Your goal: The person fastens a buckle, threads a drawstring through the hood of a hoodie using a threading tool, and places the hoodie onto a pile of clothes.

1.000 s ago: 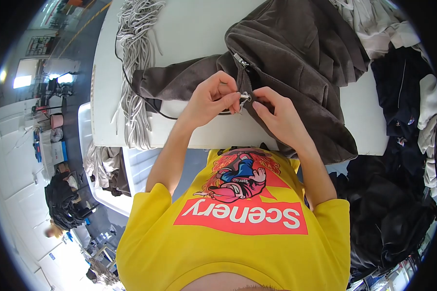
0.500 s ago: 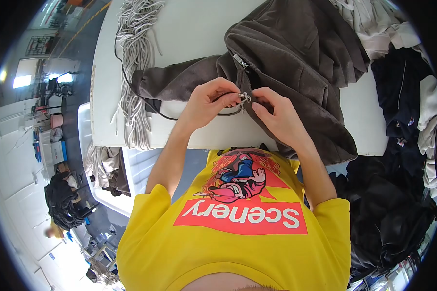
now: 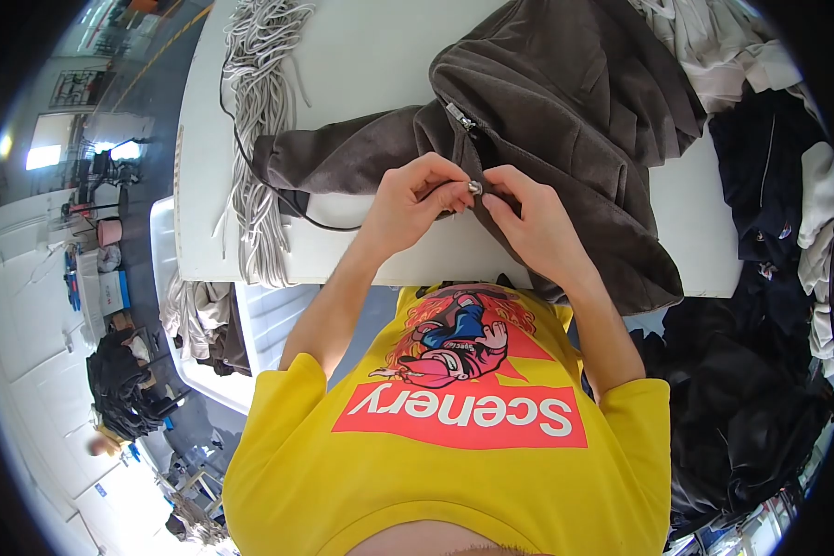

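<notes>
A dark grey-brown zip garment [image 3: 565, 111] lies on the white table, one sleeve stretched to the left. My left hand [image 3: 426, 196] pinches a small shiny metal piece [image 3: 473, 187] at the garment's edge. A dark cord runs from beside those fingers to the left. Closed on the garment's edge just right of the metal piece is my right hand [image 3: 526, 213]. A silver zipper pull [image 3: 459, 115] shows on the garment above both hands.
A bundle of light grey cords [image 3: 261, 139] lies on the left of the table [image 3: 371, 56]. Below left, a white bin [image 3: 187, 357] holds clothes. Dark and pale garments [image 3: 760, 185] are piled at the right. A black heap [image 3: 732, 408] sits lower right.
My left hand has moved slightly right, closer to my right hand, and its fingers now cover more of the metal piece. My right hand and the garment have hardly moved.
</notes>
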`<state>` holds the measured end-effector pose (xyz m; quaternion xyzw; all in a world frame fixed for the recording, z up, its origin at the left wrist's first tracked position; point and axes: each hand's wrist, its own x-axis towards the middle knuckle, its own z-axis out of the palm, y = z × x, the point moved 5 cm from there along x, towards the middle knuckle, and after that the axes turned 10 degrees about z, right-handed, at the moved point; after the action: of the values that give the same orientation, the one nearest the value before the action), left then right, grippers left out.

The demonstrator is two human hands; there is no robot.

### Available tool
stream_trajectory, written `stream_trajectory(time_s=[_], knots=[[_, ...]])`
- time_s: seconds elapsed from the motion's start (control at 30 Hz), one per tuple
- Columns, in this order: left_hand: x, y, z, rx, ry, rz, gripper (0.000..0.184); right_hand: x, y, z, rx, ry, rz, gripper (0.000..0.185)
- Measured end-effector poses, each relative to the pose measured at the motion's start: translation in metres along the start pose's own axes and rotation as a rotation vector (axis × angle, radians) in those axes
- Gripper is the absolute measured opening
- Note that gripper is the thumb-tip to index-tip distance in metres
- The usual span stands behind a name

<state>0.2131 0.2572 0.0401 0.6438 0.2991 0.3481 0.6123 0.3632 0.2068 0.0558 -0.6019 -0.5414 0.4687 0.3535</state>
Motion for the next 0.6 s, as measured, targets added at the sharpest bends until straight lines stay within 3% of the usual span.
stream_trajectory(time_s=[0.33, 0.5, 0.6], knots=[[-0.007, 0.009, 0.011, 0.223, 0.122, 0.149, 0.007, -0.001, 0.0, -0.002, -0.008, 0.048, -0.009, 0.019], [-0.013, 0.025, 0.021, 0.627, 0.175, 0.344, 0.006, -0.002, -0.001, -0.001, -0.039, 0.103, -0.034, 0.016], [-0.014, 0.023, 0.025, 0.525, 0.212, 0.261, 0.006, -0.003, -0.004, -0.002, -0.078, 0.131, -0.068, 0.015]])
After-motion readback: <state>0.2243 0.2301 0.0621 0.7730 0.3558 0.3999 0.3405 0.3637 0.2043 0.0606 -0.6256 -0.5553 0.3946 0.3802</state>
